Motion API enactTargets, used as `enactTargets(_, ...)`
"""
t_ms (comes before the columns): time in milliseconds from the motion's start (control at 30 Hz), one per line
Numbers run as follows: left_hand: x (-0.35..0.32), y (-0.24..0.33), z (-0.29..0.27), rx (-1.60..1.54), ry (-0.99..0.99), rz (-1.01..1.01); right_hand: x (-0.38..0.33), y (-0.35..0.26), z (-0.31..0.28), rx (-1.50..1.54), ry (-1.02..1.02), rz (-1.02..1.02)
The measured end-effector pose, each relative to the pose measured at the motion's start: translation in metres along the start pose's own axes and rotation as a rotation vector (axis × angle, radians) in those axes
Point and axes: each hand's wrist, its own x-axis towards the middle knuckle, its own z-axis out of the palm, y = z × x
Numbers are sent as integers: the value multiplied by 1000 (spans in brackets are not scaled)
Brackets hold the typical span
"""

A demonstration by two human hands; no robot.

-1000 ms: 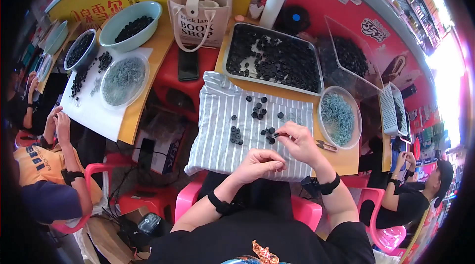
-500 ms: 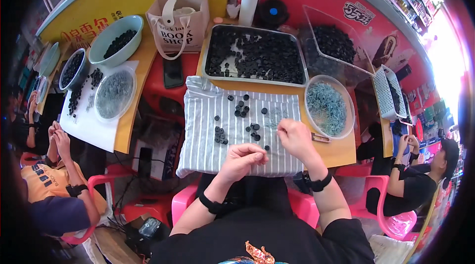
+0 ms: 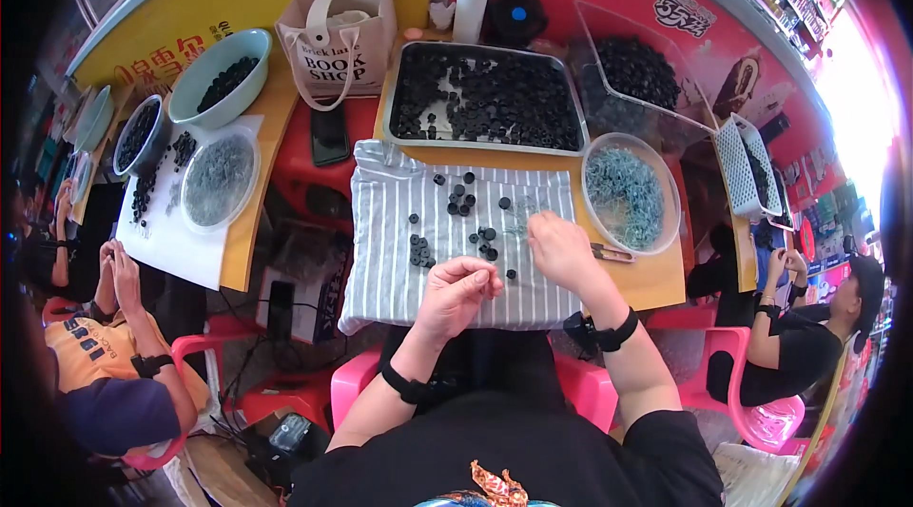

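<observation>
Fingers (image 3: 480,277) of both hands pinched together (contents unclear), black beads (image 3: 480,243) just beyond, striped cloth (image 3: 380,250)

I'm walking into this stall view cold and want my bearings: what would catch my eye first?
Centre stage are the person's left hand and right hand, fingers pinched over a striped cloth dotted with small black rings. Just beyond it lies a big tray heaped with black rings, and to the right a clear bowl of pale blue-green bands.
</observation>
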Motion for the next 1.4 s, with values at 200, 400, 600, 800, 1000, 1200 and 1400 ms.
enactTargets(200, -1, 3, 2, 3, -1, -5, -16, -4, -1, 172, 108, -4)
enactTargets(400, -1, 0, 1, 8, -25, 1, -10, 0, 4, 272, 108, 60)
enactTargets(600, -1, 1, 3, 19, -18, -11, -2, 2, 1, 161, 81, 50)
enactTargets(800, 0, 1, 1, 15, -11, -1, -25, -8, -11, 321, 63, -21)
enactTargets(1000, 0, 0, 1, 25, -15, -9, -48, -17, -6, 194, 70, -86)
enactTargets(1200, 0, 1, 3, 26, -13, -11, -50, -26, -4, 518, 95, -125)
enactTargets(1400, -1, 3, 5, 31, -12, -14, -61, -28, 12, 805, 109, 103)
